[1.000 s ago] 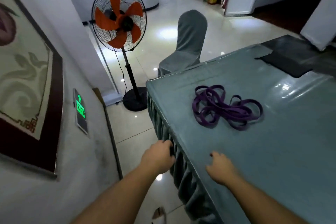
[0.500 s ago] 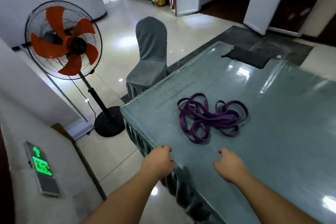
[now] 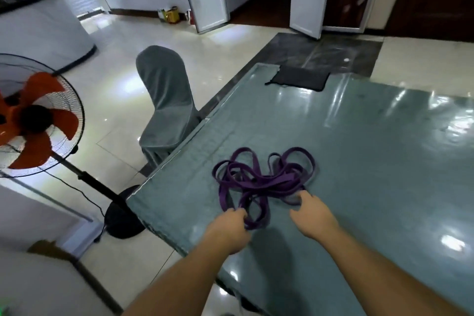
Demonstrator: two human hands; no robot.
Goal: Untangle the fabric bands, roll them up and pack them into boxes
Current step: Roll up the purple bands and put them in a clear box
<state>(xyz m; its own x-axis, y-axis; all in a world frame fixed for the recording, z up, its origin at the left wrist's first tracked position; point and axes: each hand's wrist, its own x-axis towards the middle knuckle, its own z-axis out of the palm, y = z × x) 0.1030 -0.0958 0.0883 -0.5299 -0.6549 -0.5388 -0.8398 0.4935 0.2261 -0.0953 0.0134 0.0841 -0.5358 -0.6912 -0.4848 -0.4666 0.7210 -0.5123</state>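
Observation:
A tangle of purple fabric bands (image 3: 259, 182) lies in loops on the teal glass-topped table (image 3: 372, 161), near its left corner. My left hand (image 3: 229, 228) is at the near end of the tangle, fingers curled around a loop. My right hand (image 3: 311, 213) rests just to the right, fingertips touching the bands' near right side, fingers slightly spread and holding nothing that I can make out. No boxes are in view.
A flat black pouch (image 3: 298, 80) lies at the table's far edge. A grey-covered chair (image 3: 166, 102) stands by the table's left side. An orange-bladed standing fan (image 3: 36, 120) is on the tiled floor at left. White doors stand open at the back.
Both hands left the table's near edge and reached forward to the bands. The left hand closed on a loop. The view turned right and moved closer.

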